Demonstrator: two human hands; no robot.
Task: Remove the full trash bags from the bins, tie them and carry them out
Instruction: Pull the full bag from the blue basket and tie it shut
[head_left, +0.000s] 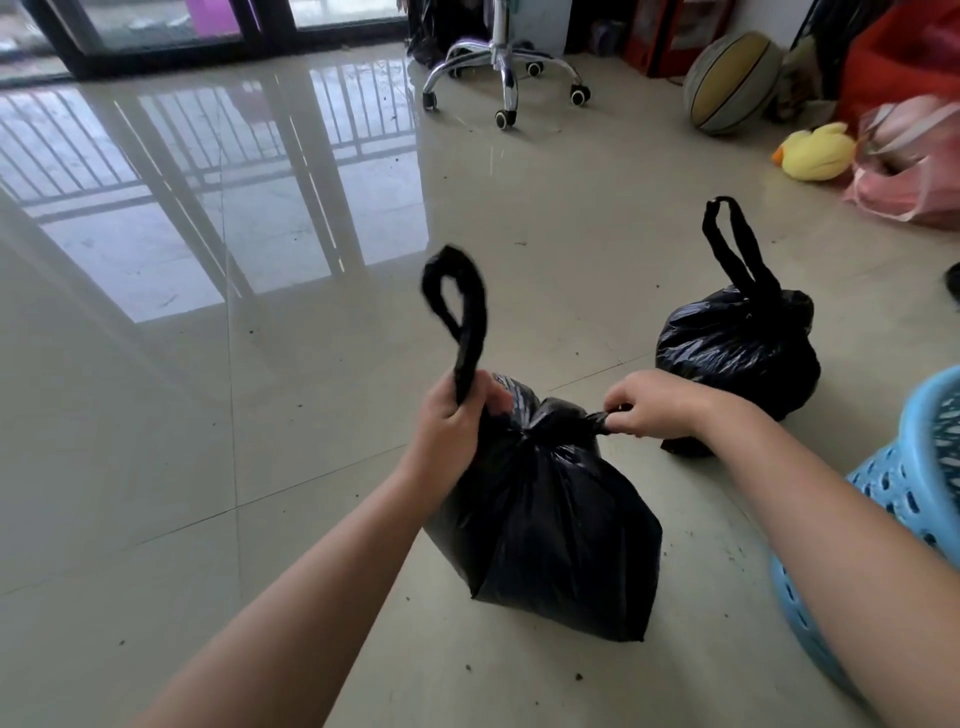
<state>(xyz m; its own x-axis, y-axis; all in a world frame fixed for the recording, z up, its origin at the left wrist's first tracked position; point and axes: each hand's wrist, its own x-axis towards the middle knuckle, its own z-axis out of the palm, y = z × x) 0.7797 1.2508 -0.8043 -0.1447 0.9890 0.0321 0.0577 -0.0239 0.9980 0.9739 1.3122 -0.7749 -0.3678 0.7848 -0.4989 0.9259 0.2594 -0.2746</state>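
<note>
your left hand (457, 415) grips one handle (460, 312) of the near bag (550, 514), loop standing up; your right hand (649, 405) pinches the other handle's end, pulled out sideways. the knot (550, 423) sits between your hands, so the pull runs left-right. the bag stands on the floor (208, 415), contents hidden. the second bag (737, 348) (already tied) sits behind your right hand, the blue bin (904, 488) to its right.

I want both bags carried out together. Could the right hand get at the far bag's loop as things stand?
Probably not yet: the right hand is pinching the near bag. Once free, bare floor lies open to the far bag and its upright loop.
</note>
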